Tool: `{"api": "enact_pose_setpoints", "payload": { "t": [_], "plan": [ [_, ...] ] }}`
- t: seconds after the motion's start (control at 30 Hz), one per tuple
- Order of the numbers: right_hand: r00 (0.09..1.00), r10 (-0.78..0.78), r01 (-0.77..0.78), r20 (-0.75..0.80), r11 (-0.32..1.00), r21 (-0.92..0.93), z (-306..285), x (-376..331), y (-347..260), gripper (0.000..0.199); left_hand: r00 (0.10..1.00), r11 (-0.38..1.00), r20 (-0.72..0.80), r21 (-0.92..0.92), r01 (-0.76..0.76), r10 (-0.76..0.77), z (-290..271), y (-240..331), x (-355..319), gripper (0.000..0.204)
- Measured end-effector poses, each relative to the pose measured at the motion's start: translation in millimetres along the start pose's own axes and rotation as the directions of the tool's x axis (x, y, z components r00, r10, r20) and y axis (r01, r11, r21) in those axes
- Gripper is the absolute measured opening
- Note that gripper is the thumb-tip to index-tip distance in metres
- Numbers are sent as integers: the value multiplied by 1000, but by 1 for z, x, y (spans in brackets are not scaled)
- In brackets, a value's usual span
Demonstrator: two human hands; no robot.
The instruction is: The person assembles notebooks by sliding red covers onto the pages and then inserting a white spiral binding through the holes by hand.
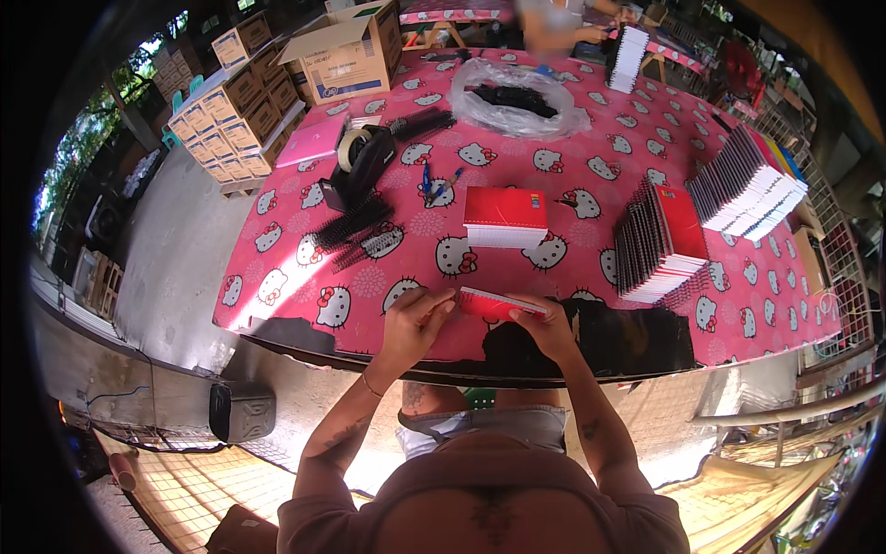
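A red notebook (494, 303) is held tilted above the near edge of the table, its white page edges facing up. My right hand (548, 327) grips its right end, thumb on the cover. My left hand (417, 321) is closed, fingertips pinched together at the notebook's left end; whatever they hold is too small to make out. Just beyond lies a stack of red notebooks (505, 215) without visible coils. On the right stands a pile of red notebooks with black coils (657, 242).
Behind that pile are more coiled notebooks (749, 185). Black binding coils (355, 222) lie left, near a tape dispenser (362, 166) and blue-handled cutters (436, 185). A plastic bag (519, 100) holds black coils. A carton (346, 57) stands far left. Another person's hand (591, 34) is near upright notebooks (628, 60).
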State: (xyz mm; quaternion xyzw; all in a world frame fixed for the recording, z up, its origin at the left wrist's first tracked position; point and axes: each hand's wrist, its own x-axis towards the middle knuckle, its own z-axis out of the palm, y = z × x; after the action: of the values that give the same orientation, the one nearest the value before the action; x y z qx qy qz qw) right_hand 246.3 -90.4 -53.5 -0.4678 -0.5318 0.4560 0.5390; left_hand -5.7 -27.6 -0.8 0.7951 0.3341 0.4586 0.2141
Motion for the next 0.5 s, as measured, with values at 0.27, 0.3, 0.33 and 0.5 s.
{"api": "enact_pose_setpoints", "payload": {
  "t": [0.27,0.3,0.33,0.5],
  "plan": [
    [999,35,-35,2,999,8,0,-2,-6,29,997,988,15,137,69,-72,-3,-10,2,7],
    [1000,24,-24,10,1000,1,-1,-2,-3,29,989,985,42,105,138,-143,-4,-11,3,8],
    [1000,13,-13,17,1000,-5,-2,-1,-1,28,974,975,71,75,208,-213,-5,-12,5,10],
    [1000,-7,8,20,1000,-3,-1,-1,-2,28,976,1000,218,12,24,-26,-12,-6,29,20]
  ]
}}
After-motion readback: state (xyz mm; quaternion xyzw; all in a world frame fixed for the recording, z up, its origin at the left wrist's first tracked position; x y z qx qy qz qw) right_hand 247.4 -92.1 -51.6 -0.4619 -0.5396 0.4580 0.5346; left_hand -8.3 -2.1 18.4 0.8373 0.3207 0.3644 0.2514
